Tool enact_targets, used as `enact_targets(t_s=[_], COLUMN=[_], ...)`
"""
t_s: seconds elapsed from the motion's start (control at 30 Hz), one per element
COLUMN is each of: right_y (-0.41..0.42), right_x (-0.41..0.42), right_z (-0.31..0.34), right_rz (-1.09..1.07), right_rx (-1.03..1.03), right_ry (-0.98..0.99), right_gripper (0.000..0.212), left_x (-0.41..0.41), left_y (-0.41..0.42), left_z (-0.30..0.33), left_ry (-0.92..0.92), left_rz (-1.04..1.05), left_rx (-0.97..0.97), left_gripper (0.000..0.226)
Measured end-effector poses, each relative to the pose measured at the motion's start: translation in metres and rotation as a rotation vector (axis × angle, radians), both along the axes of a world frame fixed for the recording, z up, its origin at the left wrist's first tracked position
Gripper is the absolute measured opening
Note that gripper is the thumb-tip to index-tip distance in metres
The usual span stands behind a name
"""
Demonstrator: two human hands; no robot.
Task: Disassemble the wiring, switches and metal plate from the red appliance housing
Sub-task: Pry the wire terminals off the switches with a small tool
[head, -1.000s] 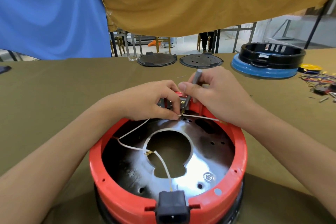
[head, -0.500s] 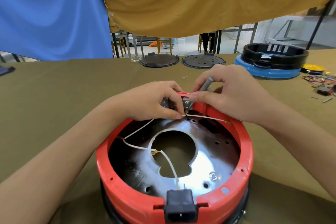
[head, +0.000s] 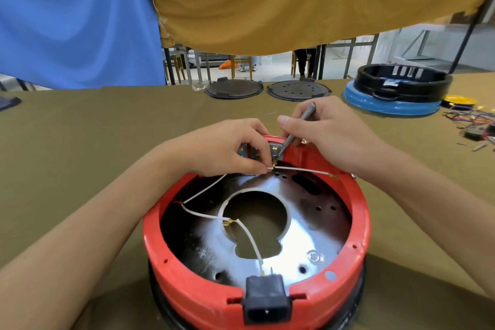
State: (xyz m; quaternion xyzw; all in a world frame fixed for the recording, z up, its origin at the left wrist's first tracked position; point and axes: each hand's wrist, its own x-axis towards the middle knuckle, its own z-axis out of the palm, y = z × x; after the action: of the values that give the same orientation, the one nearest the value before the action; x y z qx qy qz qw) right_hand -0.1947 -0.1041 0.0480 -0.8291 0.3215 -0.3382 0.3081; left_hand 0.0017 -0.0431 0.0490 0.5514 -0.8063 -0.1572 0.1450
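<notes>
— So, how many housings on the table (head: pixel 80 142)?
— One red housing (head: pixel 356 211), near edge; one metal plate (head: pixel 308 233) inside.
— Hands?
— Two. Left hand (head: pixel 227 147) pinches a white wire (head: pixel 300 169); right hand (head: pixel 329 131) grips one grey tool (head: pixel 296 128) at the switch (head: pixel 275 148).

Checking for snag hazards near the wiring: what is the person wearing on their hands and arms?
Nothing visible: the left hand and right hand are bare, without gloves, rings or watch. Both forearms are uncovered to the frame edge; no sleeves show.
</notes>
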Motion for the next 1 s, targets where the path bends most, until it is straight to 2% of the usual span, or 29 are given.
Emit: enact_targets(t_s=[0.23, 0.53, 1.0], right_y=[0.0019, -0.0025, -0.0029], right_x=[0.0044, 0.0053, 0.0059], right_z=[-0.005, -0.0065, -0.0075], right_rz=[0.015, 0.019, 0.023], right_rx=[0.082, 0.086, 0.075], right_ry=[-0.085, -0.085, -0.082], right_gripper=[0.035, 0.036, 0.037], left_x=[-0.0011, -0.0028, -0.0026], left_y=[0.0004, -0.0001, 0.0006], left_z=[0.0009, 0.0019, 0.002], left_ry=[0.004, -0.009, -0.019], left_rz=[0.005, -0.002, -0.001], left_rx=[-0.001, 0.002, 0.001], left_gripper=[0.005, 0.012, 0.006])
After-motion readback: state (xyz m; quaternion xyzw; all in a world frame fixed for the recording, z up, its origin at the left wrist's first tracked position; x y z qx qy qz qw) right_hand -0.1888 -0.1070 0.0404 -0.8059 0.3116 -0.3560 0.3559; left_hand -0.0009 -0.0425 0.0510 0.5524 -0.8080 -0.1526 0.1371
